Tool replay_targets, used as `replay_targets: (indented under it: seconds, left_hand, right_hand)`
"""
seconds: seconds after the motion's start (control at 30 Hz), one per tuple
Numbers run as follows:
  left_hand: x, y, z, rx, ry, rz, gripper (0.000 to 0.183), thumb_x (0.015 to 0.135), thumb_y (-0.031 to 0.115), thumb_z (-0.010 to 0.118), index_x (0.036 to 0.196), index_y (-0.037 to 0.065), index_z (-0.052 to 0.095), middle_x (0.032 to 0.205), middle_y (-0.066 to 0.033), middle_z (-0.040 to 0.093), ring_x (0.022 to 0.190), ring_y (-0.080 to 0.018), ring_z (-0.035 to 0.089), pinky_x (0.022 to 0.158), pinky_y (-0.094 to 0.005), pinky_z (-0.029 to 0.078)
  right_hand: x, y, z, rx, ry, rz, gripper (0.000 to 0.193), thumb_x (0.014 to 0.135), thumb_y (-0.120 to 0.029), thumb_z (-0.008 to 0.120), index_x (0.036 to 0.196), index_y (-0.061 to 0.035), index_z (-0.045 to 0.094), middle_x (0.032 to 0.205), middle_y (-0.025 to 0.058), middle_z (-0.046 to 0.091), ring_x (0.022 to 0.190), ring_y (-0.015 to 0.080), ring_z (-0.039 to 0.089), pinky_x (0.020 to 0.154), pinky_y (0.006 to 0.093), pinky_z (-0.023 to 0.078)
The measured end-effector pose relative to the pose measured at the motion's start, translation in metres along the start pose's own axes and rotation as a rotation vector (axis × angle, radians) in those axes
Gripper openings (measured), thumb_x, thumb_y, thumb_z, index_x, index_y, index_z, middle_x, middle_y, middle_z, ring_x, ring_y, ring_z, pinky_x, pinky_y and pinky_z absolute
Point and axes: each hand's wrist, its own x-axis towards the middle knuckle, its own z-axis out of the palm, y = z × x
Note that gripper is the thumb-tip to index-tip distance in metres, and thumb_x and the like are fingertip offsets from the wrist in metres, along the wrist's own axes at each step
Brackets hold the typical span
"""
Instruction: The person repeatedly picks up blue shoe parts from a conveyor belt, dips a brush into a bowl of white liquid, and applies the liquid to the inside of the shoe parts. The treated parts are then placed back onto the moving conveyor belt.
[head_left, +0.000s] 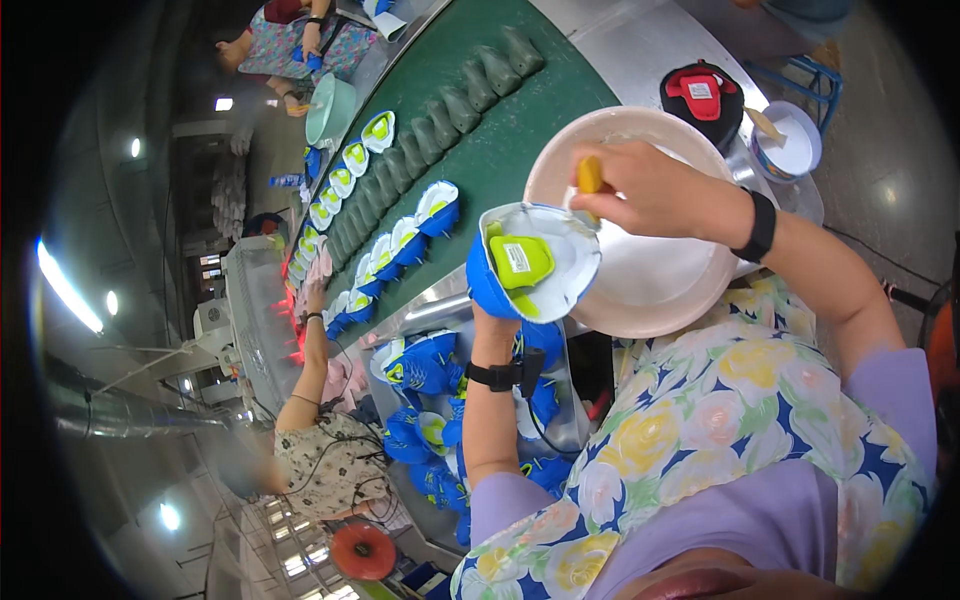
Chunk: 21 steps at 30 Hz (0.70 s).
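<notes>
A blue shoe upper (pixel 483 283) with a white lining and a yellow-green tongue is held tilted, its opening facing up. My left hand (pixel 493 322) grips it from below, with the fingers mostly hidden behind the upper. In my right hand (pixel 655 192) is a brush with a yellow handle (pixel 590 174); its bristle end meets the upper's white rim. Under my right hand stands a wide pale pink basin (pixel 640 324) with white liquid or paste inside. More blue shoe uppers (pixel 425 365) lie heaped below my left forearm.
A green conveyor belt (pixel 570 85) carries rows of dark shoe lasts (pixel 440 122) and blue-and-white uppers (pixel 400 240). To the right are a black-and-red round object (pixel 700 92) and a white tub (pixel 795 150) with a brush. Co-workers (pixel 325 455) sit across the belt, near a green basin (pixel 325 110).
</notes>
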Motion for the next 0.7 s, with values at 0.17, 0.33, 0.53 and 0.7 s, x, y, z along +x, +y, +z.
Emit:
replay_targets:
  seconds: [0.17, 0.33, 0.53, 0.7]
  left_hand:
    - [0.075, -0.024, -0.089, 0.113, 0.356, -0.035, 0.026, 0.099, 0.023, 0.056, 0.123, 0.015, 0.056, 0.107, -0.0042, 0.066, 0.084, -0.0191, 0.065, 0.055, -0.0314, 0.050]
    - [0.159, -0.064, -0.136, -0.099, 0.436, -0.010, 0.032, 0.097, 0.007, 0.055, 0.128, 0.012, 0.052, 0.116, -0.0068, 0.063, 0.093, -0.0224, 0.065, 0.072, -0.0306, 0.058]
    - [0.197, -0.119, -0.186, 0.219, 0.539, -0.010, 0.068, 0.090, -0.012, 0.047, 0.152, 0.009, 0.027, 0.133, -0.0176, 0.053, 0.108, -0.0326, 0.064, 0.083, -0.0429, 0.062]
    - [0.170, -0.125, -0.216, 0.896, 0.702, 0.082, 0.071, 0.076, -0.003, 0.064, 0.142, -0.002, 0.040, 0.117, -0.0275, 0.057, 0.079, -0.0411, 0.068, 0.066, -0.0409, 0.062]
  right_hand:
    - [-0.028, 0.013, -0.006, -0.006, 0.182, 0.085, 0.018, 0.090, -0.016, 0.069, 0.093, -0.0016, 0.059, 0.078, 0.0126, 0.065, 0.067, 0.0239, 0.063, 0.061, 0.0331, 0.049]
    - [-0.056, 0.023, -0.008, 0.044, 0.108, 0.282, 0.017, 0.090, -0.014, 0.070, 0.096, -0.0009, 0.060, 0.081, 0.0086, 0.064, 0.068, 0.0160, 0.061, 0.064, 0.0278, 0.048]
    - [-0.051, 0.031, 0.002, 0.067, 0.026, 0.371, 0.016, 0.089, -0.012, 0.070, 0.094, -0.0010, 0.060, 0.081, 0.0087, 0.065, 0.068, 0.0159, 0.062, 0.063, 0.0281, 0.048]
    - [-0.039, 0.027, 0.010, 0.049, -0.071, 0.292, 0.016, 0.090, -0.014, 0.069, 0.094, -0.0014, 0.060, 0.081, 0.0084, 0.066, 0.068, 0.0163, 0.063, 0.063, 0.0281, 0.047]
